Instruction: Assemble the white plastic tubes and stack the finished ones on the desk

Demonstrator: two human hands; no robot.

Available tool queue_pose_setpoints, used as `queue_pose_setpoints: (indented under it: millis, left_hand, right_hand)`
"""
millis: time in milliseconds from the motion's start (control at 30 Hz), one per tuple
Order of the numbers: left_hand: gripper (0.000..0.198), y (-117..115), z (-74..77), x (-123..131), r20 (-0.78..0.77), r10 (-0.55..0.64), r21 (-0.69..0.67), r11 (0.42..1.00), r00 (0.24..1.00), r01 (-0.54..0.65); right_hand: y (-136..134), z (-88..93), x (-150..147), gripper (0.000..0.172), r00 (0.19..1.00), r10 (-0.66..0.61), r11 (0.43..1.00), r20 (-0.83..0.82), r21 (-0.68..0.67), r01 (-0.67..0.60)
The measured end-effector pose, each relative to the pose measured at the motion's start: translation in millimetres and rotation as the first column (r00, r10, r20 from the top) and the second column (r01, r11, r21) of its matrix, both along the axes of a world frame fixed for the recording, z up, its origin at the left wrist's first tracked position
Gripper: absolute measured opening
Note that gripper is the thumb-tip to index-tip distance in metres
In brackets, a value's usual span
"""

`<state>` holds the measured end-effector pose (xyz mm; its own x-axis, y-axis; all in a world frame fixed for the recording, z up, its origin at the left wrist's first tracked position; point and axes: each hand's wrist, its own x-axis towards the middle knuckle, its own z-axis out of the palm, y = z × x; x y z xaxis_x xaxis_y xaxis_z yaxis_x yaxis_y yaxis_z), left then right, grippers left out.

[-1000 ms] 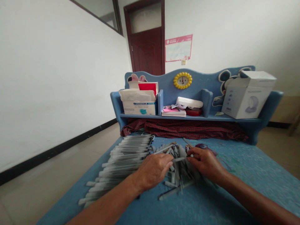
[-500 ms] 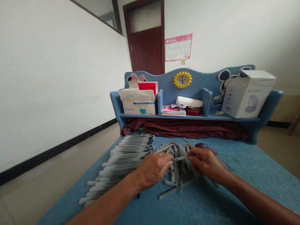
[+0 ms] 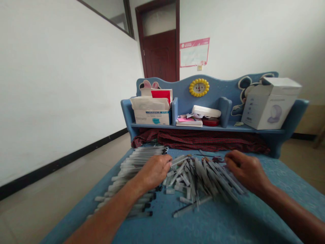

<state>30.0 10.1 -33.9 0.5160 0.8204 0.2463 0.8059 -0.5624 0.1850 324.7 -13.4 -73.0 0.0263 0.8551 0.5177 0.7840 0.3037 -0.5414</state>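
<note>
My left hand [image 3: 155, 170] is closed above the right edge of a row of translucent pens [image 3: 142, 161] with dark tips. Whatever its fingers hold, if anything, is hidden. To the right of that row lies a loose heap of clear pen barrels [image 3: 203, 173], with short pen caps [image 3: 179, 187] at its left side. My right hand [image 3: 245, 171], slightly smeared by motion, is curled at the heap's right edge; its grip is hidden too. One barrel [image 3: 186, 208] lies slanted at the heap's near edge.
Everything lies on a blue tabletop [image 3: 177, 230]. Along its back runs a folded red checked cloth [image 3: 198, 140] under a blue shelf [image 3: 215, 127]. The shelf bears a mask box [image 3: 152, 116], a red case [image 3: 210, 122] and a white box [image 3: 266, 108].
My hands have parted: the left moved left and up over the pen row, the right moved right and up. The translucent pen piece earlier between them no longer shows there.
</note>
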Motion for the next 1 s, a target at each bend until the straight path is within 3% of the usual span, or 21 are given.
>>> queue_pose_setpoints:
  millis: [100,200,367,433,567,700,900,1000]
  left_hand:
    - [0.019,-5,-7.0,9,0.038,-0.046,-0.034,0.998,0.998,0.047]
    - [0.018,-10,-8.9,16,0.071,-0.089,-0.044,0.995,0.993,0.092]
    - [0.016,-27,-13.1,29,0.033,-0.227,-0.053,0.972,0.973,0.229]
    - [0.014,-35,-17.0,35,-0.015,-0.280,-0.037,0.960,0.960,0.279]
    - [0.011,-42,-19.8,40,-0.107,-0.356,-0.015,0.934,0.928,0.356]
    - [0.015,-37,-12.2,33,-0.118,-0.359,-0.042,0.933,0.926,0.357]
    - [0.019,-34,-3.7,24,0.086,-0.322,-0.254,0.908,0.943,0.333]
    - [0.020,-34,-1.9,22,0.215,-0.247,-0.444,0.837,0.945,0.320]
  right_hand:
    - [-13,-8.9,-20,0.018,0.917,0.088,0.983,0.388,0.113,-0.143]
    - [-21,-12.5,-33,0.021,0.805,0.207,0.939,0.556,0.117,-0.322]
    - [-29,-6.9,-44,0.014,0.804,0.198,0.882,0.560,0.256,-0.396]
    - [-31,-7.1,-50,0.019,0.771,0.198,0.851,0.605,0.284,-0.442]
    - [-30,-17.7,-53,0.016,0.681,0.316,0.824,0.661,0.164,-0.542]
    - [-23,-26.2,-43,0.021,0.672,0.382,0.835,0.635,0.075,-0.546]
    - [-28,-13.7,-36,0.019,0.695,0.451,0.844,0.560,-0.015,-0.536]
    - [-35,-5.2,-36,0.024,0.681,0.464,0.835,0.566,-0.024,-0.549]
